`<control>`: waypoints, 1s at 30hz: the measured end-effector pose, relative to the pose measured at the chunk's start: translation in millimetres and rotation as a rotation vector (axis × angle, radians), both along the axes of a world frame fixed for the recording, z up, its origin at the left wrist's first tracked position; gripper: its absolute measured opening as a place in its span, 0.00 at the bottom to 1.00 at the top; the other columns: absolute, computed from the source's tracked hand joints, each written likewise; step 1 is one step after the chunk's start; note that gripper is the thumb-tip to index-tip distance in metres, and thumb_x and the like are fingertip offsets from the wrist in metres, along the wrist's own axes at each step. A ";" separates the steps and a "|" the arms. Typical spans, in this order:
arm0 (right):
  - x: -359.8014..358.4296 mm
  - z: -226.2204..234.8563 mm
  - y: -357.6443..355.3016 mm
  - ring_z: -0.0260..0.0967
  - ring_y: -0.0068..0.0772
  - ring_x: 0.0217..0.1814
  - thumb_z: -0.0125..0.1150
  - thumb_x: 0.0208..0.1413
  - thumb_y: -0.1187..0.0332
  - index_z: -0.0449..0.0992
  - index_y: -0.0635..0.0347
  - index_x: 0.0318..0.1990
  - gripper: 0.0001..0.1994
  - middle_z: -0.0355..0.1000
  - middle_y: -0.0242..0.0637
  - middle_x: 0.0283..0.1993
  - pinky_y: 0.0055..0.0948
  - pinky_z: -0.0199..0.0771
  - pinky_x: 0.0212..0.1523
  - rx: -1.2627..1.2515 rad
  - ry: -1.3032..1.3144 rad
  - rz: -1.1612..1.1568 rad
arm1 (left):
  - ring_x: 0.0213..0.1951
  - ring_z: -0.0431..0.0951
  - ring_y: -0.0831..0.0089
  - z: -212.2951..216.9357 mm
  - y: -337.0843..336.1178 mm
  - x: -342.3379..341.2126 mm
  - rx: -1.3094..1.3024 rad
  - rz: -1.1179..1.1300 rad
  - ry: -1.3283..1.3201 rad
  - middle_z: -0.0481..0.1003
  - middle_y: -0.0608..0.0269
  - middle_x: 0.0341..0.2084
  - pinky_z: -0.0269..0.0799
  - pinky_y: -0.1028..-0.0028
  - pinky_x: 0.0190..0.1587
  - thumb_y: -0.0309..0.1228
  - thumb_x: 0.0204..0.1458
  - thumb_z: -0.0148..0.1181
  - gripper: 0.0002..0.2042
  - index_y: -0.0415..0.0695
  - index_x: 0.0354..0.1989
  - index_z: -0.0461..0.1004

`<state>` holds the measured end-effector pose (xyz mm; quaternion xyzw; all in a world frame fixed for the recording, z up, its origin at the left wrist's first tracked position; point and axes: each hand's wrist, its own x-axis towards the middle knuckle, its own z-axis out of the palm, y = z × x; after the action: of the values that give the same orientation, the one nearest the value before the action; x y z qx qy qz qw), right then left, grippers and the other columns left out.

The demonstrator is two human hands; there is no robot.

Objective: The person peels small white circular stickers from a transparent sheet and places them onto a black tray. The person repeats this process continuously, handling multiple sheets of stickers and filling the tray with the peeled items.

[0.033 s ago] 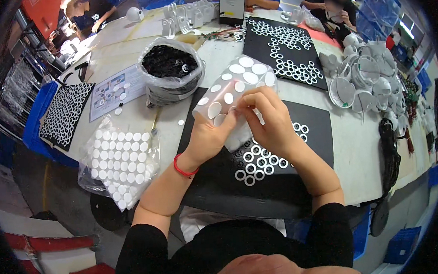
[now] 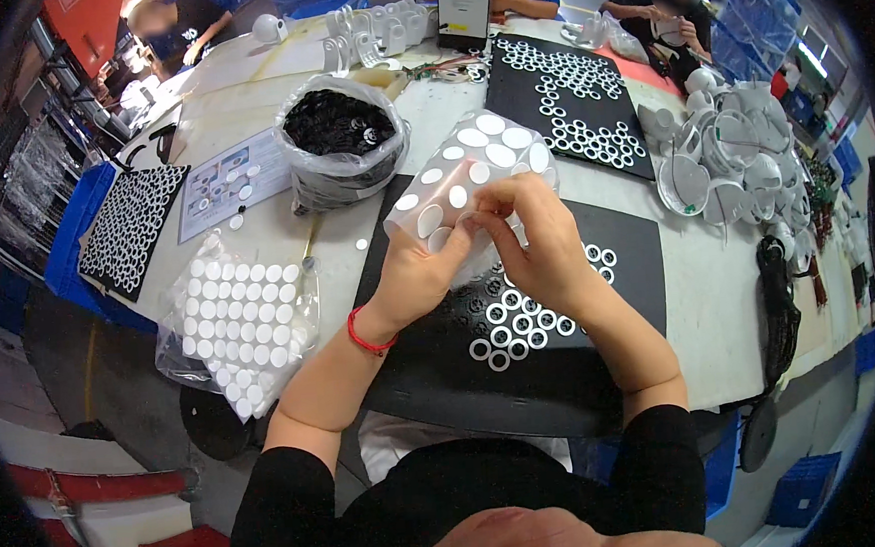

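Right fingers (image 2: 505, 192) pinching a translucent sheet (image 2: 470, 158) (white-dotted), left hand (image 2: 416, 278) gripping it, black mat (image 2: 428, 364) beneath.

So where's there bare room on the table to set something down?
Bare white table runs between the near black mat and the long black bundle on the right. The mat's front-left part, left of the white rings, is bare too. Crowded: the pile of white parts beyond that strip.
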<state>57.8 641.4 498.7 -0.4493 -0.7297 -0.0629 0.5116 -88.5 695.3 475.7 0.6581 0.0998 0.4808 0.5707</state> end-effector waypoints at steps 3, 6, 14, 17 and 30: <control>-1.1 -7.7 -0.5 0.67 0.42 0.31 0.61 0.44 0.80 0.67 0.62 0.40 0.14 0.69 0.40 0.32 0.35 0.67 0.32 0.006 0.069 0.023 | 0.48 0.71 0.77 -2.2 0.8 -0.4 0.026 0.028 0.044 0.72 0.60 0.48 0.67 0.76 0.50 0.21 0.57 0.52 0.20 0.35 0.59 0.62; 2.0 -14.3 4.8 0.66 0.40 0.30 0.61 0.41 0.80 0.67 0.63 0.38 0.15 0.70 0.41 0.34 0.34 0.67 0.31 0.209 -0.079 0.037 | 0.47 0.71 0.78 -0.6 0.3 -3.3 0.028 0.028 0.059 0.73 0.60 0.46 0.68 0.77 0.48 0.21 0.57 0.50 0.18 0.34 0.56 0.64; 7.7 -12.7 0.9 0.64 0.34 0.28 0.58 0.36 0.74 0.70 0.64 0.31 0.10 0.71 0.41 0.38 0.31 0.65 0.31 0.447 -0.410 0.034 | 0.45 0.73 0.76 3.6 -6.0 -6.0 -0.066 -0.006 0.014 0.73 0.61 0.45 0.69 0.75 0.48 0.22 0.56 0.52 0.17 0.37 0.54 0.65; 8.2 -10.7 3.4 0.65 0.33 0.28 0.58 0.35 0.73 0.70 0.62 0.30 0.11 0.72 0.41 0.39 0.31 0.66 0.30 0.342 -0.256 0.007 | 0.46 0.73 0.75 2.5 -3.7 -8.2 -0.061 -0.038 0.025 0.72 0.61 0.46 0.69 0.75 0.49 0.22 0.56 0.51 0.17 0.37 0.56 0.64; 13.4 -15.8 0.2 0.63 0.26 0.24 0.58 0.35 0.69 0.68 0.61 0.27 0.10 0.74 0.43 0.39 0.28 0.70 0.32 0.548 -0.531 -0.007 | 0.48 0.73 0.70 12.7 -4.4 -9.0 -0.553 -0.336 -0.215 0.71 0.56 0.49 0.72 0.71 0.49 0.20 0.56 0.45 0.18 0.36 0.57 0.61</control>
<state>71.2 641.6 482.9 -0.2661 -0.7915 -0.3718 0.4056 -97.4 690.9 488.4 0.4313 0.0561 0.4014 0.8060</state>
